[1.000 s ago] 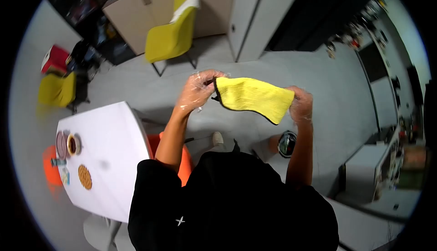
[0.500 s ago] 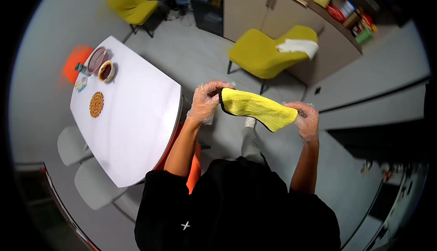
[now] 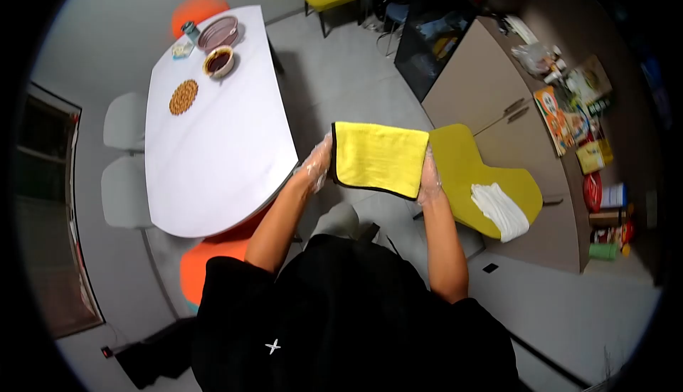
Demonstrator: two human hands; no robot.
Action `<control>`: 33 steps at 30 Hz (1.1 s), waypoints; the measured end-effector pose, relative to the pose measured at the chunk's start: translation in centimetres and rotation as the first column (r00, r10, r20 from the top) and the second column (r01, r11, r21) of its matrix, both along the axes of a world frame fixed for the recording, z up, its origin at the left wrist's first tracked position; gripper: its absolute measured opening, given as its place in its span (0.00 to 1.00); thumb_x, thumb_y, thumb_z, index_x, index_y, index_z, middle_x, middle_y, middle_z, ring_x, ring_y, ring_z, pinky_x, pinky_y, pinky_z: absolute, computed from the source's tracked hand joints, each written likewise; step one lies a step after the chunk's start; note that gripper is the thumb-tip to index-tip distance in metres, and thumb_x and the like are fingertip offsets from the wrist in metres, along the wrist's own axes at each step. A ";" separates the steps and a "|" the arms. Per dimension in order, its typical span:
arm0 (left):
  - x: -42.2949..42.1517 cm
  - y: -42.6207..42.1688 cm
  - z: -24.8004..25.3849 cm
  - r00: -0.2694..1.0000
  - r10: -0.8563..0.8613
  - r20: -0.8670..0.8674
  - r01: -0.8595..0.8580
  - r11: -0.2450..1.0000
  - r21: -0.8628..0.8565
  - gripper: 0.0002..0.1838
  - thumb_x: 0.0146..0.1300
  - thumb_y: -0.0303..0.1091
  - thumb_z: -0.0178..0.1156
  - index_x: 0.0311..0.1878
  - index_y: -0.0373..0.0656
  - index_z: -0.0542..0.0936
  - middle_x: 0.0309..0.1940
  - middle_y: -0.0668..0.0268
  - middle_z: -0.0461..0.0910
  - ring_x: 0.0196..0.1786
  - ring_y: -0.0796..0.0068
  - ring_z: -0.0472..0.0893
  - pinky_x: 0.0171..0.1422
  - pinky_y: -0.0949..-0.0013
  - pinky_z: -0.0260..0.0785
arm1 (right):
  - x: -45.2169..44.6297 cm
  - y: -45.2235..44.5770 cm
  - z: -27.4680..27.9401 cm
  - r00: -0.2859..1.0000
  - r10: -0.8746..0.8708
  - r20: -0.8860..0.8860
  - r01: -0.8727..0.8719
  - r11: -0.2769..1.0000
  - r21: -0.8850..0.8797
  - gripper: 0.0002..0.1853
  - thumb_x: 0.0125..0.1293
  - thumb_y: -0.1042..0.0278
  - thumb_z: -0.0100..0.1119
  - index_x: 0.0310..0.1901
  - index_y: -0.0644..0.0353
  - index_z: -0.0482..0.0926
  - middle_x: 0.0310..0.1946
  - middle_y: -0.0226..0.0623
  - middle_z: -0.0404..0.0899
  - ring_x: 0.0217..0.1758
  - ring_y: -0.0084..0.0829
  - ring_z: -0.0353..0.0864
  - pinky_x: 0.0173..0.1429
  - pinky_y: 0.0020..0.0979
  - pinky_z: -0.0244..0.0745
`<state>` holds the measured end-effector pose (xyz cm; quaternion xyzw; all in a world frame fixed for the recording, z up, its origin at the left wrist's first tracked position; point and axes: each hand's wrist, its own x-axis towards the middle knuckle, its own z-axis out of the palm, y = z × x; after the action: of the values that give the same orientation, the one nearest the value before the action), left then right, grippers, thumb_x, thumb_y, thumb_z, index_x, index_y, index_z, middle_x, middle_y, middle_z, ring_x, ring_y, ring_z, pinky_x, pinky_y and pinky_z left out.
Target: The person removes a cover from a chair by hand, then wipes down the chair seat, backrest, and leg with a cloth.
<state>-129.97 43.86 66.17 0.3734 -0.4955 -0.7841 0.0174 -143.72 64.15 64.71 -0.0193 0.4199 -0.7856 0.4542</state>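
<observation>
A yellow cleaning cloth with black edging is held out flat in front of my body, in mid-air above the floor. My left hand grips its left edge, with the fingers partly hidden behind it. At the opposite edge, my right hand holds it the same way. Both hands wear thin clear plastic gloves. The cloth looks folded, forming a rough rectangle.
To the left stands a white table with a bowl of dark sauce, a pinkish dish and a round woven mat. A yellow-green chair with a white cloth stands right, before a cabinet.
My view has turned right, towards the cabinet. The cloth has gone from a narrow, drooping strip to a wider, flatter rectangle, and my hands have come closer together.
</observation>
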 end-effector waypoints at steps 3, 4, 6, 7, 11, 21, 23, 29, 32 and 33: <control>-3.9 -2.9 -0.3 0.996 0.083 0.018 -0.085 0.978 0.188 0.40 0.75 0.68 0.40 0.74 0.42 0.68 0.70 0.59 0.72 0.71 0.64 0.70 0.78 0.55 0.56 | -5.2 -3.6 -3.3 0.994 0.072 0.083 -0.070 0.997 -0.025 0.36 0.78 0.33 0.39 0.64 0.61 0.75 0.60 0.42 0.80 0.60 0.37 0.83 0.63 0.40 0.80; -5.2 -4.4 -1.1 0.996 0.088 0.028 -0.092 0.968 0.232 0.40 0.75 0.68 0.42 0.73 0.42 0.68 0.69 0.59 0.72 0.69 0.65 0.71 0.76 0.55 0.58 | -7.2 -5.3 -4.4 0.989 0.092 0.117 -0.087 0.995 -0.043 0.36 0.78 0.34 0.40 0.64 0.61 0.75 0.60 0.42 0.80 0.60 0.37 0.83 0.63 0.40 0.81; -7.8 -7.3 -2.6 0.995 0.102 0.002 -0.099 0.958 0.270 0.38 0.74 0.66 0.47 0.71 0.42 0.69 0.67 0.59 0.75 0.66 0.65 0.74 0.71 0.56 0.64 | -10.9 -8.6 -5.6 0.976 0.135 0.172 -0.127 0.990 -0.059 0.35 0.77 0.34 0.40 0.64 0.60 0.75 0.60 0.42 0.81 0.59 0.37 0.83 0.63 0.40 0.81; -9.1 -8.7 -3.6 0.994 0.108 -0.030 -0.096 0.959 0.266 0.36 0.74 0.63 0.50 0.70 0.42 0.70 0.65 0.60 0.76 0.64 0.66 0.76 0.69 0.57 0.66 | -12.6 -10.2 -6.0 0.968 0.154 0.197 -0.146 0.988 -0.055 0.35 0.77 0.34 0.41 0.64 0.60 0.75 0.60 0.42 0.81 0.59 0.37 0.83 0.63 0.40 0.80; -15.5 -16.3 -6.8 0.993 -0.085 -0.083 0.095 0.989 0.115 0.30 0.65 0.40 0.68 0.66 0.38 0.70 0.56 0.59 0.81 0.56 0.69 0.83 0.59 0.62 0.78 | -19.4 -17.2 -4.6 0.967 0.160 0.201 -0.166 0.986 0.017 0.35 0.76 0.33 0.42 0.64 0.60 0.75 0.60 0.42 0.80 0.60 0.38 0.83 0.64 0.41 0.80; -28.7 -29.4 -7.5 0.999 0.016 -0.028 -0.011 0.985 0.172 0.27 0.66 0.35 0.68 0.64 0.36 0.71 0.50 0.61 0.83 0.47 0.75 0.83 0.43 0.70 0.78 | -35.2 -31.0 -4.8 0.911 0.359 0.205 -0.403 0.880 0.251 0.24 0.73 0.63 0.60 0.64 0.68 0.72 0.57 0.48 0.81 0.55 0.39 0.86 0.61 0.39 0.82; -29.9 -32.0 -7.5 0.995 0.061 -0.078 -0.042 0.974 0.221 0.28 0.66 0.35 0.69 0.65 0.37 0.70 0.52 0.60 0.82 0.51 0.72 0.85 0.50 0.67 0.81 | -38.0 -34.3 -6.8 0.903 0.342 0.261 -0.408 0.874 0.264 0.22 0.72 0.67 0.58 0.63 0.70 0.71 0.56 0.47 0.82 0.54 0.39 0.86 0.60 0.39 0.82; -34.2 -39.8 -8.5 0.913 0.388 -0.128 -0.323 0.877 0.356 0.24 0.66 0.32 0.66 0.63 0.39 0.73 0.52 0.62 0.82 0.51 0.72 0.86 0.60 0.66 0.82 | -43.3 -46.2 -8.4 0.899 0.363 0.244 -0.419 0.874 0.244 0.21 0.71 0.68 0.58 0.62 0.70 0.72 0.56 0.48 0.81 0.56 0.41 0.84 0.64 0.40 0.79; -38.5 -44.2 -8.4 0.786 0.602 -0.140 -0.499 0.752 0.430 0.21 0.67 0.32 0.64 0.61 0.38 0.74 0.51 0.61 0.83 0.50 0.71 0.86 0.60 0.67 0.83 | -46.4 -52.3 -9.9 0.868 0.376 0.324 -0.448 0.875 0.185 0.23 0.72 0.67 0.57 0.64 0.71 0.70 0.59 0.48 0.79 0.59 0.42 0.82 0.66 0.40 0.77; -39.8 -45.5 -8.1 0.721 0.679 -0.138 -0.559 0.687 0.463 0.20 0.68 0.32 0.64 0.61 0.38 0.74 0.51 0.61 0.82 0.51 0.70 0.86 0.59 0.67 0.83 | -47.6 -54.3 -10.7 0.851 0.392 0.350 -0.469 0.867 0.168 0.24 0.72 0.67 0.57 0.64 0.70 0.69 0.59 0.48 0.79 0.60 0.42 0.82 0.67 0.40 0.76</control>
<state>-169.82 -1.67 58.07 0.3925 -0.1629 -0.8593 0.2846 -191.33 9.83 54.04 0.0644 0.4238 -0.5976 0.6776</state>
